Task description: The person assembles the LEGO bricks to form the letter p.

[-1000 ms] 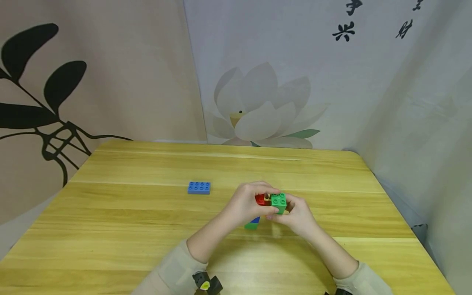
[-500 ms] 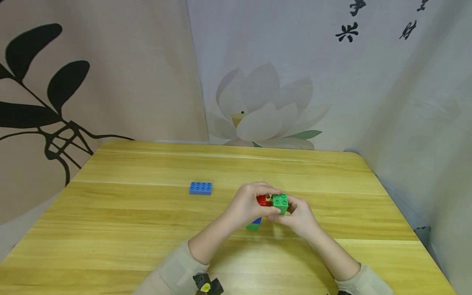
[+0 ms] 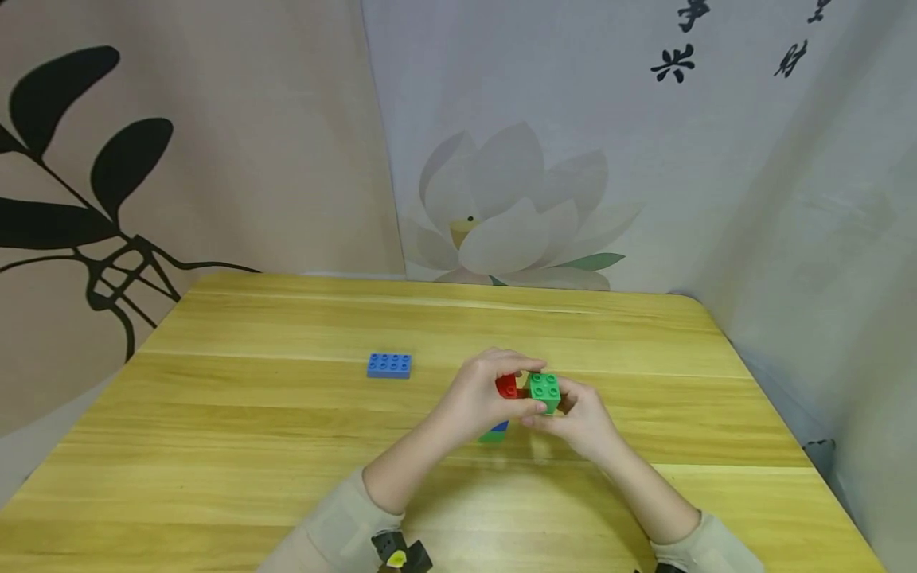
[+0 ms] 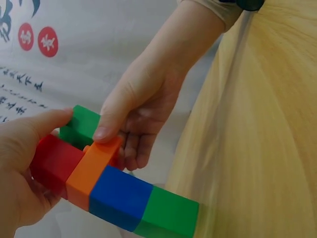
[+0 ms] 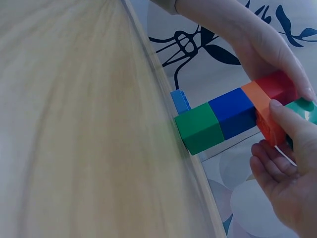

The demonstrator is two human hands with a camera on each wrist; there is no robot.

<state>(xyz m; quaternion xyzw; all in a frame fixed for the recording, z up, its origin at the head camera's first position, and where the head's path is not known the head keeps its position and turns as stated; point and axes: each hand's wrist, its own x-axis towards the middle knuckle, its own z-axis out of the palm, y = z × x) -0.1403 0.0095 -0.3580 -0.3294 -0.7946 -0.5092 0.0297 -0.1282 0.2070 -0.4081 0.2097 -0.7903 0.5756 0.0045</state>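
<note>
Both hands hold a stack of toy building bricks over the table. In the left wrist view it runs from a lower green brick (image 4: 171,213) through a blue brick (image 4: 121,196) and an orange brick (image 4: 91,171) to a red brick (image 4: 58,157). A second green brick (image 3: 544,393) sits beside the red one, studs showing. My left hand (image 3: 478,394) grips the red end, with fingertips at the upper green brick. My right hand (image 3: 583,418) pinches the orange brick's free end, its thumb on top in the right wrist view. The left hand hides part of the stack from the head view.
A loose blue brick (image 3: 389,366) with several studs lies on the wooden table (image 3: 251,446), left of and beyond the hands. A printed curtain (image 3: 516,95) hangs behind the table's far edge.
The left hand and the stack have risen very slightly, the upper green brick tipping a little. Both hands keep their grip, and the loose blue brick stays put.
</note>
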